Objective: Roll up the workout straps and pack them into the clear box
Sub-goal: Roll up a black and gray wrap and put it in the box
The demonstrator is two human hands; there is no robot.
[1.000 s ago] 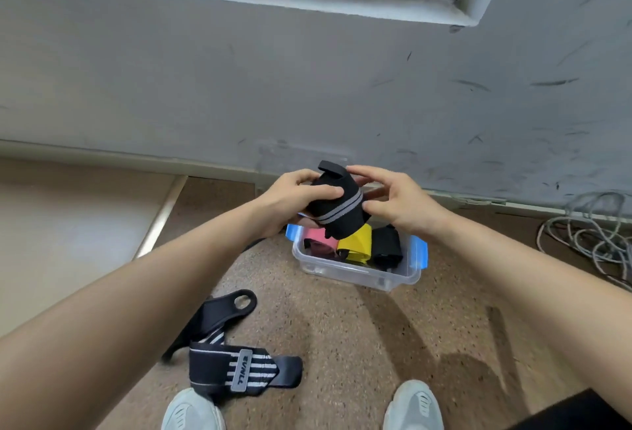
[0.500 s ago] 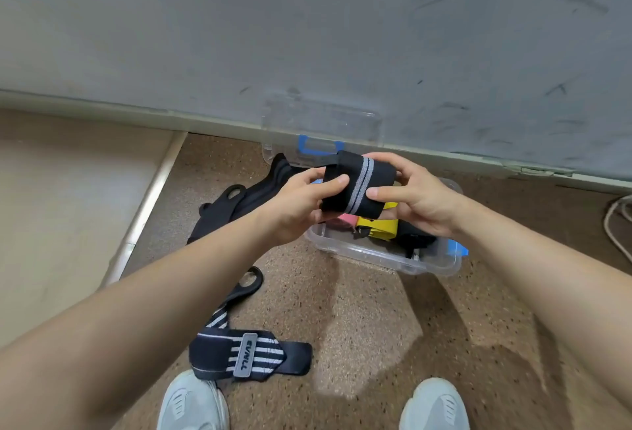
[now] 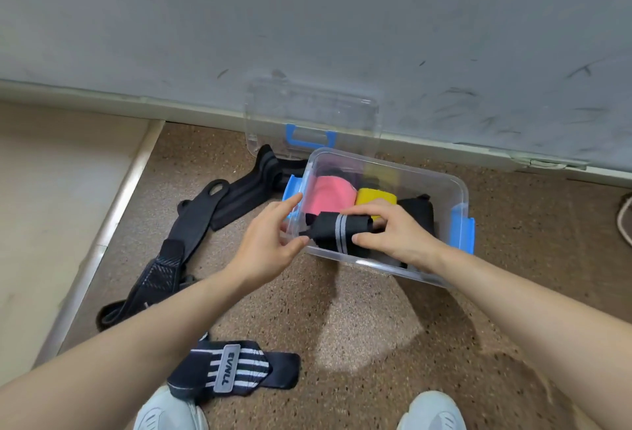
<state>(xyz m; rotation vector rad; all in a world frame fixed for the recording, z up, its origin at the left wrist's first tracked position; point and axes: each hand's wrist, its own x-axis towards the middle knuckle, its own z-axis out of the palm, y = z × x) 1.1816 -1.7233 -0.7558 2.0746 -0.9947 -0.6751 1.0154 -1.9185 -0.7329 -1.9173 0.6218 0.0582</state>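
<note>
My right hand grips a rolled black strap with grey stripes just inside the front wall of the clear box. My left hand is at the box's left side, fingers loosely spread, its thumb touching the roll's left end. Inside the box lie a pink roll, a yellow roll and a black roll. Long black straps lie unrolled on the floor to the left. A black wrap with white stripes lies flat by my left shoe.
The box's clear lid with a blue handle leans on the grey wall behind it. A metal-edged step runs along the left. A white cable shows at the right edge. My shoes are at the bottom.
Both hands have lowered the rolled strap from above the box down into its front part. My left hand has loosened its hold; the view has tilted downward.
</note>
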